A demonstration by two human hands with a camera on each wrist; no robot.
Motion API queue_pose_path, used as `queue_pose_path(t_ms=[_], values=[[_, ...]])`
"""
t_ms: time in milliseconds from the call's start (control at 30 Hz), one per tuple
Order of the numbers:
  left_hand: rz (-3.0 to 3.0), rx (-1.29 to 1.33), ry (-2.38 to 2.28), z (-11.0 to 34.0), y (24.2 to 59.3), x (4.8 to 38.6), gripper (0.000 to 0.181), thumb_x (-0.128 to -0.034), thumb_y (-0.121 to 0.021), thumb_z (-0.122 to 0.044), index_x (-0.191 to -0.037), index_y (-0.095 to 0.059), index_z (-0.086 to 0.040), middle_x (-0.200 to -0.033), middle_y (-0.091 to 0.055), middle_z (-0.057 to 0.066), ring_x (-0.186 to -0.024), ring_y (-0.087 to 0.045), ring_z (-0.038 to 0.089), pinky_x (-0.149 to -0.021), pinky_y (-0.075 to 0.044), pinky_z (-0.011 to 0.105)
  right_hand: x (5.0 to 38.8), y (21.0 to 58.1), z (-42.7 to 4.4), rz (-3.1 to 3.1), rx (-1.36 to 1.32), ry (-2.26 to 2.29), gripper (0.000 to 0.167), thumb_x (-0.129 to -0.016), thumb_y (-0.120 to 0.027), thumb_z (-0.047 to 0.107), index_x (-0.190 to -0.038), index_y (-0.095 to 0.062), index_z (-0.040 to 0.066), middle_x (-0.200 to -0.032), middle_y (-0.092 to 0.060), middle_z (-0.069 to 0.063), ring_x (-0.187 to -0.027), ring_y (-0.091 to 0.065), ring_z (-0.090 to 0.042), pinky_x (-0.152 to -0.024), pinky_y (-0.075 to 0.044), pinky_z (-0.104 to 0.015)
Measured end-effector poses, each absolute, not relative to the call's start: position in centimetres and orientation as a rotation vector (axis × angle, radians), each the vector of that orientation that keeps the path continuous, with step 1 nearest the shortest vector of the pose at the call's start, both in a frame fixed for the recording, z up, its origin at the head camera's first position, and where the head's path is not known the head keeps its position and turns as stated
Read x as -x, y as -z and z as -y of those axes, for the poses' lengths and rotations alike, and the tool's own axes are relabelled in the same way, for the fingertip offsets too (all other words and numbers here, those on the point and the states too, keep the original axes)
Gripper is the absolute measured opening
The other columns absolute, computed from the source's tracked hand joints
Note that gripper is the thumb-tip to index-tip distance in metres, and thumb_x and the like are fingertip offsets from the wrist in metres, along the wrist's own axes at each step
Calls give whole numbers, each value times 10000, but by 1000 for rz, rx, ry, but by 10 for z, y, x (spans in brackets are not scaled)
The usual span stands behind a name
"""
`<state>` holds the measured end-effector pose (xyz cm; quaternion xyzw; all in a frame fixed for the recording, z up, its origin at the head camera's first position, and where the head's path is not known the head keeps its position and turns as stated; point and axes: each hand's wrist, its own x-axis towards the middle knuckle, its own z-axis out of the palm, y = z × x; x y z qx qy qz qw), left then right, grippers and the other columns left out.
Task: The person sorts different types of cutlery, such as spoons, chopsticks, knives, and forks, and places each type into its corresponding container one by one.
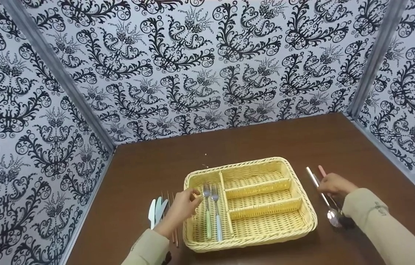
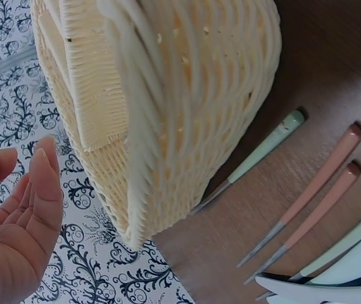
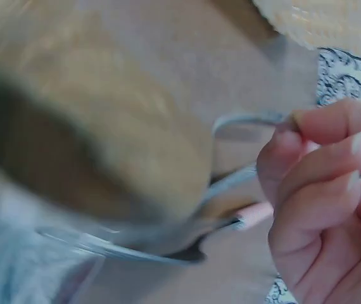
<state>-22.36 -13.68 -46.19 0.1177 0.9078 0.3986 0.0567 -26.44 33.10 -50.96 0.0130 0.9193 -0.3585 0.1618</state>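
Note:
My left hand hovers over the left compartment of a yellow woven cutlery basket, its fingers loosely bent and holding nothing. In that compartment lie a green-handled fork and a blue-handled fork, tines pointing away. Right of the basket, my right hand pinches the thin metal handle of a spoon between thumb and index finger. The spoon's bowl looms large and blurred in the right wrist view. A silver spoon and a pink handle are beside that hand.
Left of the basket lie chopsticks with green and pinkish ends, plus several knives. Three compartments on the basket's right side show bare weave. Patterned wall panels enclose the brown table at back and sides.

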Motion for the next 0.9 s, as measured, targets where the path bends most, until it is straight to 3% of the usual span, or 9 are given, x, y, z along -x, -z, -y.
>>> queue_pose_path(t_ms=[200,400,533,633,733,900], values=[[-2757,-414,-1191,124,456,225,229,-902,-552,-127,-1072,-569,25,-713,-575,79,-481,-507,92,-438,-442,232,265,482,-328,-2616,126,1249,132,-793,-486,45,-661,-498,49,-494,-434,66,-436,-426,-36,-432,-372,-176],[-2913,-613,-1071,93,440,220,178,-869,-586,-120,-1010,-595,-11,-803,-630,66,-646,-578,152,-559,-482,262,259,445,-300,-2625,314,1416,173,-891,-531,115,-886,-569,-54,-531,-450,18,-423,-395,-45,-378,-335,-200],[-3207,-993,-831,65,427,212,164,-818,-634,-116,-974,-611,-71,-902,-625,31,-812,-583,164,-669,-498,244,249,424,-269,-2771,532,1316,191,-889,-557,118,-989,-637,-25,-735,-616,-91,-619,-523,-72,-551,-441,-229],[-3379,-1377,-666,43,420,207,194,-773,-668,-88,-963,-629,-88,-934,-610,16,-851,-557,150,-725,-486,217,239,415,-246,-2834,712,1168,174,-883,-557,94,-999,-657,10,-928,-657,-104,-797,-573,-130,-721,-465,-287],[-3452,-1660,-466,23,414,202,194,-754,-665,-59,-945,-655,-88,-949,-629,11,-857,-569,132,-771,-475,204,229,410,-224,-2794,919,1025,135,-884,-546,75,-945,-658,32,-899,-648,-89,-770,-585,-168,-691,-487,-308],[-3402,-1735,75,6,410,190,169,-765,-667,-95,-926,-678,-144,-888,-612,-53,-782,-533,78,-670,-445,144,217,410,-198,-2781,1262,730,102,-879,-545,71,-817,-625,72,-768,-579,5,-701,-520,-101,-646,-462,-277]])
